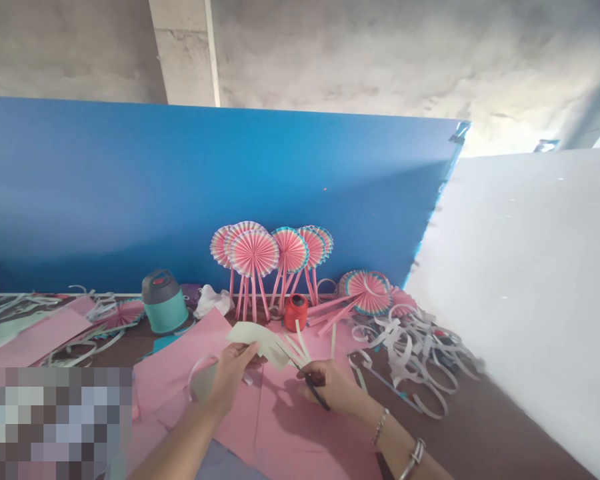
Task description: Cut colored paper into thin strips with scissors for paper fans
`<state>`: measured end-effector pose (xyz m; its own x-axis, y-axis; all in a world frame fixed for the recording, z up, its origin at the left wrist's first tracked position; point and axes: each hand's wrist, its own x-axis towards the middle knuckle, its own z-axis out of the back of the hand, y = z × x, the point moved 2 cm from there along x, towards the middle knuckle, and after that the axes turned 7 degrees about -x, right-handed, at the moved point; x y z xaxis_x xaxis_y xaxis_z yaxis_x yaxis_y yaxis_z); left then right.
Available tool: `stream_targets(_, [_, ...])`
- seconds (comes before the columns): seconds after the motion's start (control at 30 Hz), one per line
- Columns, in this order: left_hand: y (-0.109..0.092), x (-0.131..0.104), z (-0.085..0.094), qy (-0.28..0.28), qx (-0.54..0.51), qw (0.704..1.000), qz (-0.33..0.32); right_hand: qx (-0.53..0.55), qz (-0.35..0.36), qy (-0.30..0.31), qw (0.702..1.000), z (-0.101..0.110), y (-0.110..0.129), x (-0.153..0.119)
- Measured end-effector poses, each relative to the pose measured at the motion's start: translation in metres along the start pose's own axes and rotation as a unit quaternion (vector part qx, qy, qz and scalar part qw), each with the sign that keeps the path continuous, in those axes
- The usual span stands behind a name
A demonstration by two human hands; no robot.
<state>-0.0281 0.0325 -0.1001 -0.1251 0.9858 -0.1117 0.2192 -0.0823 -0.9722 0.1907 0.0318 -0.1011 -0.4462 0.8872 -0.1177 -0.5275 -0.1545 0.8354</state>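
Note:
Near the middle of the table, my left hand [237,363] pinches a pale green paper piece [261,339], which is held up above pink sheets [285,427]. My right hand [327,383] is closed around the handles of dark scissors [316,392]. The scissor blades point up and left, at the right edge of the green paper. Narrow pale strips [300,343] lie just beyond the blades. Behind them a red spool [296,312] stands upright.
Pink pleated paper fans [253,253] lean on a blue partition [180,180]. A teal container [165,310] stands back left. More fans [365,293] and a heap of curled white strips [415,353] lie right. Pink sheets [45,333] cover the left side.

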Motion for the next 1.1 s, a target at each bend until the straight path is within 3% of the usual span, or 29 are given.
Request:
stream_targets(0.4, [-0.0022,-0.0007,0.0004,0.015,-0.012,1.000,-0.009,0.037,-0.014,0.000,0.999,-0.0021,-0.0053,0.0016])
stream_targets(1.1, [-0.0042,-0.0025,-0.0021,0.031,-0.040,0.998,-0.020,0.007,-0.024,-0.012,1.000,0.0007,0.0033,-0.0011])
